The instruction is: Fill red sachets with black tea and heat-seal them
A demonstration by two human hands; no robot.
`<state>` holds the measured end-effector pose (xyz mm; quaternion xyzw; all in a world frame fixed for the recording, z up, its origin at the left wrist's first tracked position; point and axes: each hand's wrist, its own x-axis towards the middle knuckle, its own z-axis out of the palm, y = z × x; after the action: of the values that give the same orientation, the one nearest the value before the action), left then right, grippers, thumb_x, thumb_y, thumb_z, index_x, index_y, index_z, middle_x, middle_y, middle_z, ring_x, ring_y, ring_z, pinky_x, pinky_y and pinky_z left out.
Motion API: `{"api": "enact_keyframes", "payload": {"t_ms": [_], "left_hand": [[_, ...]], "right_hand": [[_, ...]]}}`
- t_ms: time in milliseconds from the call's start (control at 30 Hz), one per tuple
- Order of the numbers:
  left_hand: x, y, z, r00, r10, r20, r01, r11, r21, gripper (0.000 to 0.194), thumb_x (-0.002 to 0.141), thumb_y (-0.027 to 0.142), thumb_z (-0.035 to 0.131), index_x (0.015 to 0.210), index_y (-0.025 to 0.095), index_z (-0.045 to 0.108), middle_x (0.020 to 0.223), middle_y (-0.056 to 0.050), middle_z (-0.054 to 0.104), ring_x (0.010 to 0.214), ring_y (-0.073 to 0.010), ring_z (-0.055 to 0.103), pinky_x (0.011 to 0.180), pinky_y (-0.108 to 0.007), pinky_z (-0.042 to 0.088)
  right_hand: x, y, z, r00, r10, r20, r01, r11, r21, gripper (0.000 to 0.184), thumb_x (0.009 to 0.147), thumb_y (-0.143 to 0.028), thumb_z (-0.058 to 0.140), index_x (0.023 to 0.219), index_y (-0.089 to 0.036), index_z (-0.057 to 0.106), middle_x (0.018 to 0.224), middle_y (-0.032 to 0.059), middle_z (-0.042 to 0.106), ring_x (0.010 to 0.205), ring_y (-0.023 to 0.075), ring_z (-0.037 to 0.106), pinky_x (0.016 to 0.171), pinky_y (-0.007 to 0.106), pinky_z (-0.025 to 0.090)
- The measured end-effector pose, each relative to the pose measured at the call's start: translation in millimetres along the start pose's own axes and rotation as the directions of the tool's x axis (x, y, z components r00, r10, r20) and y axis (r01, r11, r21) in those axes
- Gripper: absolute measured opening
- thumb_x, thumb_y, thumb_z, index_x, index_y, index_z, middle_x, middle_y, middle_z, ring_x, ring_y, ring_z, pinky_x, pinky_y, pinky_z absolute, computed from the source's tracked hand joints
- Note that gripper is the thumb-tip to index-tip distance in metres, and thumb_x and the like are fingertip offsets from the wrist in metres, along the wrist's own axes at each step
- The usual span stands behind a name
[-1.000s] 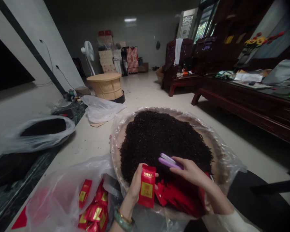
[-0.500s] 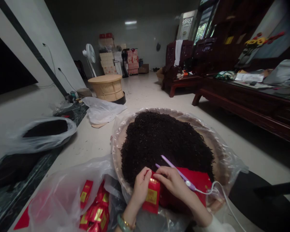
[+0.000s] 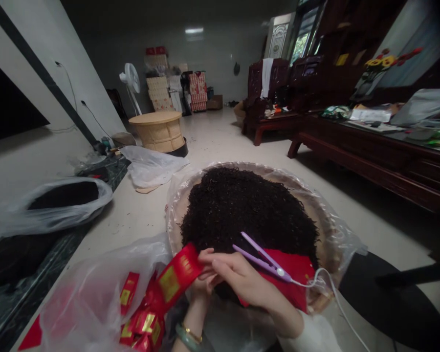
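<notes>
A red foil packet (image 3: 179, 276) with a gold label points left from my right hand (image 3: 238, 275), whose fingers are closed on its end. My left hand (image 3: 201, 286) is underneath, mostly covered by the right one, so its fingers are hard to make out. More red packets (image 3: 144, 322) lie in a clear plastic bag (image 3: 91, 293) at lower left. A purple clamp-shaped heat tool (image 3: 267, 264) with a white cord rests with its jaws apart on red packaging (image 3: 297, 288). Dark twisted tea leaves (image 3: 249, 210) are heaped in a plastic-lined round basket (image 3: 328, 234).
A second bag of dark leaves (image 3: 66, 195) stands on a dark stone ledge (image 3: 110, 181) at left. Behind are a round woven stool (image 3: 157, 132) and a plastic sheet (image 3: 154, 166). A wooden table (image 3: 359, 156) runs along the right, above a black round base (image 3: 396, 303).
The purple tool went from my right hand onto the red packaging. Both hands pinched the packet's top; now the packet has swung left toward the bag, with my right hand crossing over my left.
</notes>
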<state>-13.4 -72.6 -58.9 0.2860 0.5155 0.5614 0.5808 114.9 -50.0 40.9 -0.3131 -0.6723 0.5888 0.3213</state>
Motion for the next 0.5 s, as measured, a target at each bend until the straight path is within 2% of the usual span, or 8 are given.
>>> {"api": "enact_keyframes", "payload": {"t_ms": [33, 67, 133, 200, 267, 400, 500], "left_hand": [[0.0, -3.1, 0.8, 1.0, 0.011, -0.003, -0.011, 0.998, 0.063, 0.045, 0.064, 0.061, 0.064, 0.085, 0.021, 0.068, 0.075, -0.006, 0.068, 0.072, -0.0251, 0.061, 0.062, -0.034, 0.047], [-0.6, -4.7, 2.0, 1.0, 0.019, -0.002, -0.019, 0.987, 0.159, 0.039, 0.065, 0.057, 0.065, 0.079, 0.021, 0.068, 0.067, -0.004, 0.065, 0.061, -0.0222, 0.058, 0.056, -0.032, 0.044], [-3.5, -3.4, 4.8, 0.999, 0.046, 0.017, -0.049, 0.94, 0.338, 0.022, 0.064, 0.042, 0.068, 0.067, 0.02, 0.066, 0.055, -0.001, 0.061, 0.049, -0.0176, 0.051, 0.053, -0.03, 0.04], [-8.3, 1.3, 7.6, 0.991, 0.107, 0.077, -0.132, 0.796, 0.591, 0.006, 0.061, 0.026, 0.069, 0.063, 0.022, 0.067, 0.052, 0.0, 0.061, 0.053, -0.0182, 0.054, 0.059, -0.029, 0.039], [-13.1, 5.4, 10.2, 0.984, 0.101, 0.144, -0.174, 0.661, 0.73, 0.008, 0.059, 0.017, 0.067, 0.064, 0.023, 0.07, 0.054, 0.0, 0.064, 0.059, -0.0203, 0.058, 0.064, -0.029, 0.039], [-16.4, 4.5, 12.9, 0.976, 0.041, 0.212, -0.193, 0.604, 0.773, 0.012, 0.065, 0.016, 0.059, 0.06, 0.021, 0.069, 0.059, -0.003, 0.068, 0.06, -0.021, 0.061, 0.062, -0.028, 0.039], [-11.5, 4.3, 7.2, 0.978, 0.089, 0.19, -0.203, 0.641, 0.74, 0.011, 0.07, 0.021, 0.057, 0.062, 0.02, 0.065, 0.055, -0.001, 0.063, 0.054, -0.0182, 0.057, 0.056, -0.026, 0.037]], "right_hand": [[1.8, -1.6, 1.5, 0.999, -0.007, 0.041, 0.008, 1.0, -0.014, 0.054, 0.09, -0.061, 0.04, 0.106, -0.018, 0.069, 0.096, 0.0074, 0.073, 0.084, 0.0206, 0.068, 0.073, 0.031, 0.055], [2.7, -0.2, 0.1, 1.0, -0.004, 0.016, 0.005, 0.999, -0.043, 0.052, 0.091, -0.058, 0.04, 0.107, -0.018, 0.069, 0.098, 0.0078, 0.073, 0.087, 0.0211, 0.068, 0.075, 0.032, 0.055], [1.4, 10.4, -9.5, 0.989, 0.017, -0.146, -0.037, 0.99, -0.138, 0.047, 0.091, -0.052, 0.043, 0.105, -0.017, 0.07, 0.1, 0.0091, 0.073, 0.092, 0.0229, 0.067, 0.08, 0.034, 0.054], [-4.4, 27.0, -22.2, 0.973, 0.045, -0.225, -0.108, 0.955, -0.275, 0.038, 0.09, -0.043, 0.046, 0.104, -0.017, 0.07, 0.102, 0.0101, 0.073, 0.094, 0.0246, 0.067, 0.084, 0.036, 0.052], [-13.2, 42.7, -31.2, 0.972, 0.067, -0.223, -0.156, 0.898, -0.412, 0.032, 0.089, -0.034, 0.047, 0.104, -0.017, 0.07, 0.105, 0.011, 0.072, 0.097, 0.0265, 0.067, 0.087, 0.039, 0.051], [-27.9, 59.8, -35.7, 0.975, 0.1, -0.197, -0.188, 0.844, -0.502, 0.031, 0.089, -0.027, 0.046, 0.105, -0.016, 0.07, 0.107, 0.0117, 0.072, 0.099, 0.0275, 0.067, 0.087, 0.039, 0.051], [-30.0, 65.3, -39.9, 0.972, 0.068, -0.227, -0.18, 0.835, -0.519, 0.032, 0.09, -0.026, 0.044, 0.106, -0.016, 0.07, 0.11, 0.0122, 0.071, 0.102, 0.0273, 0.066, 0.089, 0.04, 0.05]]}}
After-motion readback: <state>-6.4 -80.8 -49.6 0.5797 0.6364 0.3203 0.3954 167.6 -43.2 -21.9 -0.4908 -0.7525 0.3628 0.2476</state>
